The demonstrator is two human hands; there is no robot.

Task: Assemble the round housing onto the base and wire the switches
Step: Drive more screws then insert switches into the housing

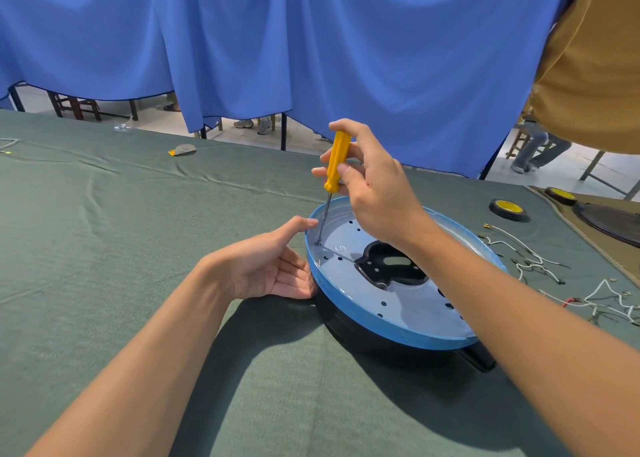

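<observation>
While aslant, screwdriver [337, 150] perhaps on screw [318, 242].

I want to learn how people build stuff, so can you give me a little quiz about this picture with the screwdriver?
1. True or false: the right hand grips the yellow screwdriver.
2. Where on the round housing does the screwdriver's tip touch? A: its middle opening. B: its floor, near the left rim. C: its outer wall.
3. Fill in: the left hand touches the housing's ___-coloured rim.

Key: 1 true; 2 B; 3 blue.
</observation>
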